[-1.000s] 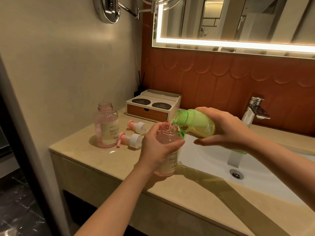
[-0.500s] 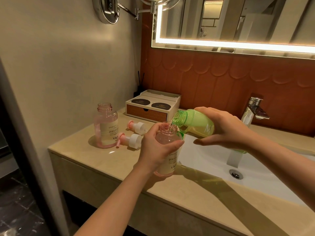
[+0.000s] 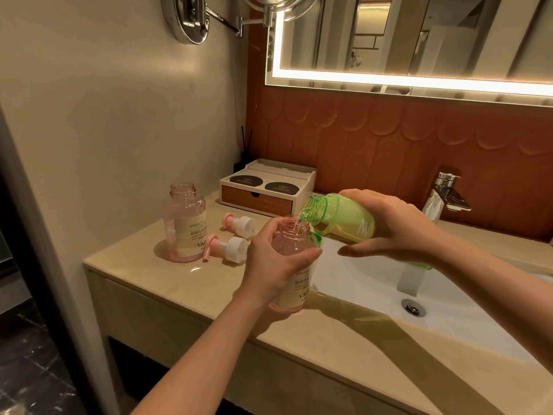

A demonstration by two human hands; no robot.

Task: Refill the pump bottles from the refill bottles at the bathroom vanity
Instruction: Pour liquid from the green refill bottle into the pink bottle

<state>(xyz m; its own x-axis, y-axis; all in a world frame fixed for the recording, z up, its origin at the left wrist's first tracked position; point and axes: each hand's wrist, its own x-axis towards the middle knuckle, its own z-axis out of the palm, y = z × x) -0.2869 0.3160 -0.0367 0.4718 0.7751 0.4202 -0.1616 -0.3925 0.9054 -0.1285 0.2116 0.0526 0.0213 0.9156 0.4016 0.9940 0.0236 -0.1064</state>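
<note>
Pink bottle (image 3: pixel 294 235) at sink (image 3: pixel 374 280) edge, gripped by left hand (image 3: pixel 269 259). Green bottle (image 3: pixel 344 223) tipped over its neck, thin stream falling, gripped by right hand (image 3: pixel 398 226). Pose unchanged from earlier. Second bottle (image 3: pixel 185 223) and two pumps (image 3: pixel 236 248) on beige counter (image 3: pixel 149 277); lit mirror (image 3: pixel 419 40) above.

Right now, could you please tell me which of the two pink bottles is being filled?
The pink bottle gripped by the left hand: the right hand tips the green refill bottle over its mouth. The other pink bottle stands untouched farther left.
</note>
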